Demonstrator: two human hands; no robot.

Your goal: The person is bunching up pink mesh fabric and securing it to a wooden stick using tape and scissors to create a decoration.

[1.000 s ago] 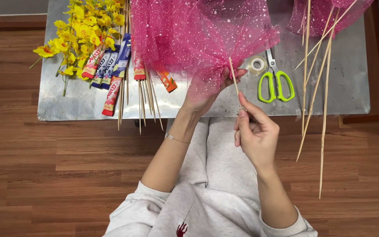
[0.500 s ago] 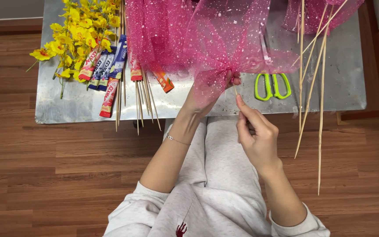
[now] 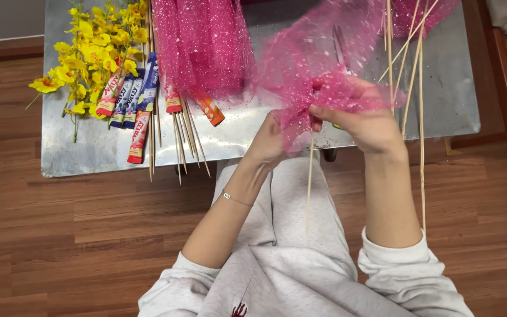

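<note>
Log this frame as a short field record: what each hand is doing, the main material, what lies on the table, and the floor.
left hand: pinches the gathered pink glitter mesh from below
right hand: closed on the mesh bunch at the top of a thin wooden skewer, which hangs down over the lap
table: metal top
on table, left: yellow artificial flowers, wrapped snack bars, more skewers
on table, right: loose long skewers
floor: wood planks

Bunched pink glitter mesh (image 3: pixel 318 76) on upright skewer (image 3: pixel 310 176).
</note>
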